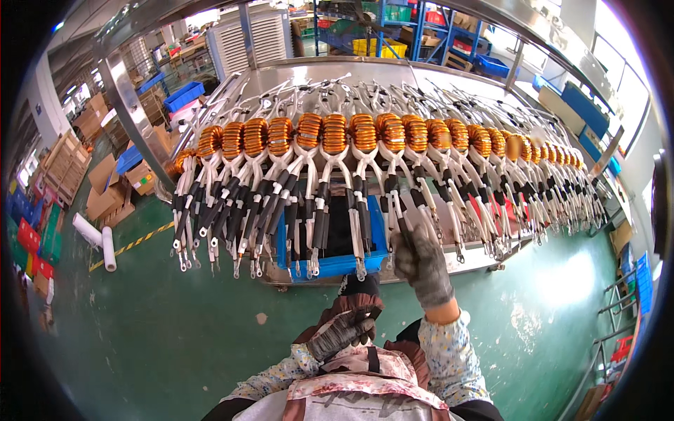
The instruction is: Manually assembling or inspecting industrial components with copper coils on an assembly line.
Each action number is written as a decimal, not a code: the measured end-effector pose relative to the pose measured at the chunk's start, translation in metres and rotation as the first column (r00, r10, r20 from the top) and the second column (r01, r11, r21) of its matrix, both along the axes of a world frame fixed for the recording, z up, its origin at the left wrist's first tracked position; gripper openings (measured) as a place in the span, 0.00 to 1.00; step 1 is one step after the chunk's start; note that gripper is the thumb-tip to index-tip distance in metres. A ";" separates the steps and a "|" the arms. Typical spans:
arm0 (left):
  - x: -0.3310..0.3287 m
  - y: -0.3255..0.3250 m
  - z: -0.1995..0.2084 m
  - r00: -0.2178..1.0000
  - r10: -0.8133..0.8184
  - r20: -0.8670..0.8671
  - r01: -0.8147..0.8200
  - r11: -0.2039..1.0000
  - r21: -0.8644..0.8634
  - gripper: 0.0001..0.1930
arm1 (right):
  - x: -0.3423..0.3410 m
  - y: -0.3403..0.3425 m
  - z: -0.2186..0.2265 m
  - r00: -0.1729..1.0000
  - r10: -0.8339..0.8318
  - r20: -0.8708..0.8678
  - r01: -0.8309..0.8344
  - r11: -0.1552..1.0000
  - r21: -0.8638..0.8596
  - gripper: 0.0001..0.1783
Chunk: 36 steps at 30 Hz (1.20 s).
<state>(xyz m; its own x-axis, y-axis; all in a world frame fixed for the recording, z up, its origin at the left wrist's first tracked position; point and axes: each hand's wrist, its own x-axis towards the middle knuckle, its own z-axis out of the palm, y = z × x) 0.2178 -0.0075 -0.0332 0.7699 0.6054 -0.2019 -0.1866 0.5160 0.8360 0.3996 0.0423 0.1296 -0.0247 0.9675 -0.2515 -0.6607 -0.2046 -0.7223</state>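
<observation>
Steel counter (449, 261) carries one long row of copper-wound toroid coils (335, 132), orange windings up top, white-sleeved leads with black shrink sections hanging off the front edge toward the floor. A blue bin (335, 264) sits under the middle of the row, leads dangling in front of it and partly into it.

Right hand (422, 265), grey glove, is raised to the leads just right of the bin, fingers curled around what looks like one black-sleeved lead end (401, 228). The grip reads closed, but I can't tell for sure whether it pinches one lead or two. Left hand (342, 334), also gloved, is low near the body, fingers loosely curled, apparently holding nothing, well clear of the row.

Judgement: the step looks like working lead by lead along the row, currently at the coils just right of centre. Next move needs the one lead singled out from its neighbours, since they hang packed and touching.

Around: green floor (161, 330), white rolls (98, 242) and cardboard boxes (109, 193) far left, blue racking (393, 28) behind. In the way: adjacent leads crossing each other and the bin rim right beside the hand.
</observation>
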 end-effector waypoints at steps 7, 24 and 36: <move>0.005 0.002 0.018 0.991 -0.081 -0.104 0.089 0.993 0.082 0.17 | 0.015 0.022 -0.017 0.986 0.136 -0.094 -0.124 0.984 0.129 0.17; 0.008 0.016 0.101 0.982 0.136 0.130 -0.142 0.989 0.036 0.15 | -0.009 -0.041 -0.032 0.857 -0.228 0.463 0.101 0.954 0.284 0.19; 0.061 0.043 0.109 0.984 0.042 0.170 -0.105 0.917 0.384 0.29 | 0.015 -0.063 -0.017 0.811 -0.416 0.411 0.281 0.894 0.349 0.22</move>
<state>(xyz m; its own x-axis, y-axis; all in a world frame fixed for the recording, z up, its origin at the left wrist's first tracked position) 0.2788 0.0354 0.0756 0.7224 0.6676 0.1803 -0.3553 0.1346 0.9250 0.4150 -0.0205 0.1121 0.3811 0.9172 0.1161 -0.2229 0.2130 -0.9513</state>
